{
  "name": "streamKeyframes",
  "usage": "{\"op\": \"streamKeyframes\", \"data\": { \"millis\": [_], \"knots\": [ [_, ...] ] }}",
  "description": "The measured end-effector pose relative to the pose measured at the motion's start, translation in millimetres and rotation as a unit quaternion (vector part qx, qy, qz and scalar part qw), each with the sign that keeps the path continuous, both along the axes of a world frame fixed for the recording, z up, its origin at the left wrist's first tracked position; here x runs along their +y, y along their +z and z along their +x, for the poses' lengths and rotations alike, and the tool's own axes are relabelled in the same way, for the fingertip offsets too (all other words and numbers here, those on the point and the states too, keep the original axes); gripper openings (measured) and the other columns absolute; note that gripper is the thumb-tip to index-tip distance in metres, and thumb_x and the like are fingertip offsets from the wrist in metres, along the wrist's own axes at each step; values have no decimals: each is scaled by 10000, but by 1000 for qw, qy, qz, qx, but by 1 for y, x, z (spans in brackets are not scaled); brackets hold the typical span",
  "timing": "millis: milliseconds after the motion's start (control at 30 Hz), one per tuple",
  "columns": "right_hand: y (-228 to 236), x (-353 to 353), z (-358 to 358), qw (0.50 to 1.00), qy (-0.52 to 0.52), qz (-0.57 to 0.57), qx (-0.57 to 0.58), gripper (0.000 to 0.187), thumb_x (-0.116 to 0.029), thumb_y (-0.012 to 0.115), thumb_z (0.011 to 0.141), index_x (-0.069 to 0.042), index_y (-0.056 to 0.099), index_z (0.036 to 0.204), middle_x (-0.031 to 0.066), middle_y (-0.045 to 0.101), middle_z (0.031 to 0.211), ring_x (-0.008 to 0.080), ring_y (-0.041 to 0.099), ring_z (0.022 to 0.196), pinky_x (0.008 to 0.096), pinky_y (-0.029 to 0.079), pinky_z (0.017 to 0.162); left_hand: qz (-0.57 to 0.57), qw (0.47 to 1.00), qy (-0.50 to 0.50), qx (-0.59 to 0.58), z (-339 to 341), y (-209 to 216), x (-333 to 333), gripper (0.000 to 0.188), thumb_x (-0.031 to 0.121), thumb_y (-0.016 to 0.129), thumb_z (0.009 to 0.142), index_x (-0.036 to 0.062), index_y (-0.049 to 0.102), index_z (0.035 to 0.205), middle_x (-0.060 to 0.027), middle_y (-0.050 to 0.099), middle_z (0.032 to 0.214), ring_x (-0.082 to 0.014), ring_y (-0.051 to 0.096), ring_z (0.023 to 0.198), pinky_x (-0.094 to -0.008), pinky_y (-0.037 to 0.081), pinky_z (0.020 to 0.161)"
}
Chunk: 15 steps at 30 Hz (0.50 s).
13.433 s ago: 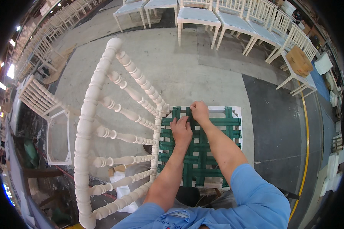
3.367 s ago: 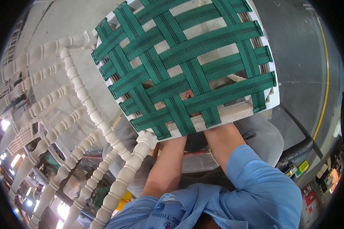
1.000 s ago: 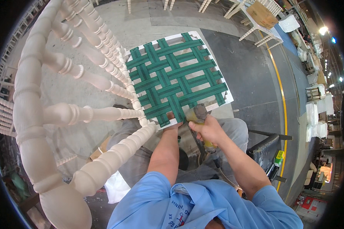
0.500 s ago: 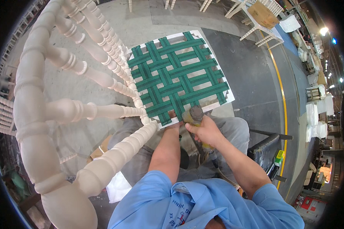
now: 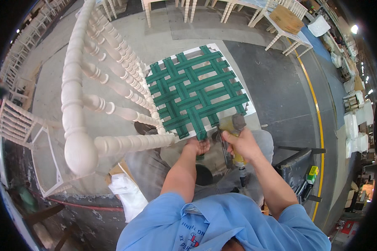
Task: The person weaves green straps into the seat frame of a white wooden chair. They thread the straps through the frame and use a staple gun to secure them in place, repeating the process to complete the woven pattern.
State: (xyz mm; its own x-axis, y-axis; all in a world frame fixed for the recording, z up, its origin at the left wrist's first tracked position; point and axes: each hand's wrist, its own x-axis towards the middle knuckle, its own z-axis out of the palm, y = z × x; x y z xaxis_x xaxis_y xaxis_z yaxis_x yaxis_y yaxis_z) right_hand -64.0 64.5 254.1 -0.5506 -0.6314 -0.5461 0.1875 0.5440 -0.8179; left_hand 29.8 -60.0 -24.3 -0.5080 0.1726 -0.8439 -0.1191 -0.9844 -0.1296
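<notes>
Right fingers (image 5: 228, 136) clasped stapler (image 5: 238, 122); left fingers (image 5: 204, 145), half-curled, hold unclear, lay near webbing (image 5: 192, 87), risking injury should stapler slip.

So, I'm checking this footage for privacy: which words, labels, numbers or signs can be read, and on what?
Blue shirt: dark chest lettering, partly legible; wording withheld.
Green-and-yellow box: print too small to read.
Cardboard box: any print too faint.
Red-and-white panel: too small.
</notes>
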Motion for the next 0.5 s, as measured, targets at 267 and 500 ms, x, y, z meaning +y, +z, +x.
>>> {"op": "streamKeyframes", "data": {
  "millis": [267, 500],
  "knots": [
    [6, 29, -18, 996, -51, -63, -37, 242, -241, 730, 963, -42, 631, 1059, 26, 636, 851, 123, 580, 564, 285, 477, 481, -534, 791, -297, 23, 39, 76, 12, 355, 125, 690, 849, -7, 695, 1179, -180, 712, 1149, -234, 663, 1051, -371, 525, 822],
    [-3, 23, -19, 997, -4, -38, -70, 293, -246, 731, 966, -30, 622, 1130, 50, 652, 883, 126, 573, 587, 295, 465, 499, -504, 835, -176, 135, 77, 154, 1, 259, 230, 616, 1011, 10, 703, 1118, -74, 737, 1003, -151, 684, 934, -308, 503, 896]
  ]
}}
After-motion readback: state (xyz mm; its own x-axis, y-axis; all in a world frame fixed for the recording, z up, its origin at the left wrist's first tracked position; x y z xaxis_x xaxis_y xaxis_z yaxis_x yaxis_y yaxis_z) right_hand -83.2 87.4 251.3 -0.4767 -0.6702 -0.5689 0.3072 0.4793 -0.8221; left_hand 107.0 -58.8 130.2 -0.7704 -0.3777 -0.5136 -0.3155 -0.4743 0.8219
